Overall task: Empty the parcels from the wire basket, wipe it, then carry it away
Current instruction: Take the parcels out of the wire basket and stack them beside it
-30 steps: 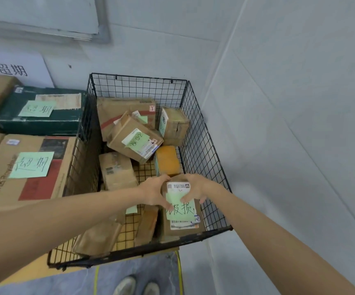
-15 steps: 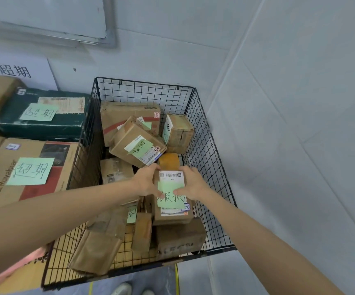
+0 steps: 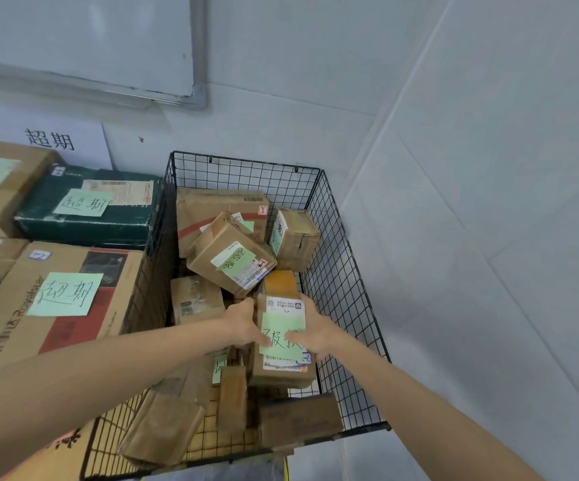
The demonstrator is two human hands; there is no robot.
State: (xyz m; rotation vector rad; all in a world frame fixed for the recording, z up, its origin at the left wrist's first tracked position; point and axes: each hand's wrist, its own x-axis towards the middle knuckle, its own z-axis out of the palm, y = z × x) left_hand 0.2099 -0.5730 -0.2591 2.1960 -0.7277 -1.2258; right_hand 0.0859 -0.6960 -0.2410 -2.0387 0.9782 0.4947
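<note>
A black wire basket [image 3: 345,289] stands in the corner against the pale walls, its mesh sides rising round a loose pile of cardboard parcels. Just left of it lies a large brown carton [image 3: 118,307] with a green handwritten note, and beyond that a dark green box [image 3: 83,230] with a similar note. Inside the basket, a flat carton [image 3: 218,206] leans at the far side. A tilted parcel [image 3: 227,253] rests in front of it, and a small box [image 3: 296,237] sits against the right mesh. At the near right of the pile is the held parcel [image 3: 283,355], a small brown box with a green note on top. The left hand [image 3: 244,324] grips its left edge and the right hand [image 3: 317,333] its right edge, fingers curled round it. Whether it is clear of the parcels beneath cannot be told.
</note>
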